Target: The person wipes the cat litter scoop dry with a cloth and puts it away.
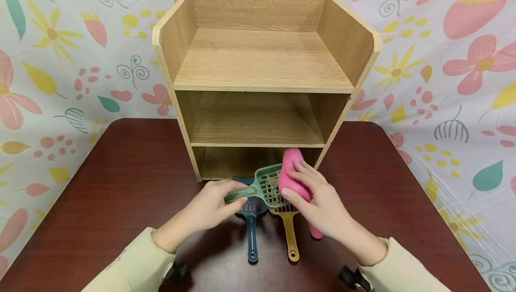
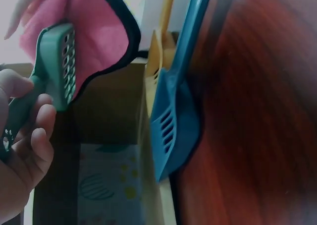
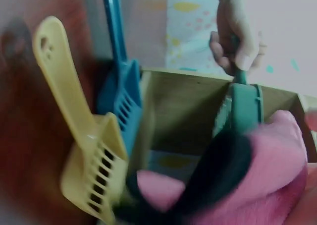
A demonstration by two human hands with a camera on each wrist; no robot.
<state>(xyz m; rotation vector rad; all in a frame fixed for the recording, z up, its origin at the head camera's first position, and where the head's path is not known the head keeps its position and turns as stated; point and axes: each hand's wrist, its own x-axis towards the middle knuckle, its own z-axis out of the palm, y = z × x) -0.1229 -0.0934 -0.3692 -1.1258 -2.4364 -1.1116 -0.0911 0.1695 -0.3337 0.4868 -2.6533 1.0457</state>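
My left hand [image 1: 213,204] pinches the handle of a green slotted litter scoop [image 1: 260,187], held up in front of the shelf with its head toward the right. A pink cloth [image 1: 291,173] is bunched in my right hand [image 1: 324,204], against the right side of the scoop's head. Dark edging shows on the cloth [image 2: 99,31] in the left wrist view. Beneath the green scoop lie a blue scoop [image 1: 251,227] and a yellow scoop [image 1: 289,229], side by side, handles toward me. The green scoop partly hides their heads.
A three-level wooden shelf [image 1: 264,88] stands at the back of the dark red-brown table [image 1: 133,193]. The two lying scoops are close to its front bottom edge. Behind it hangs a patterned cloth backdrop [image 1: 427,68] with flowers and leaves.
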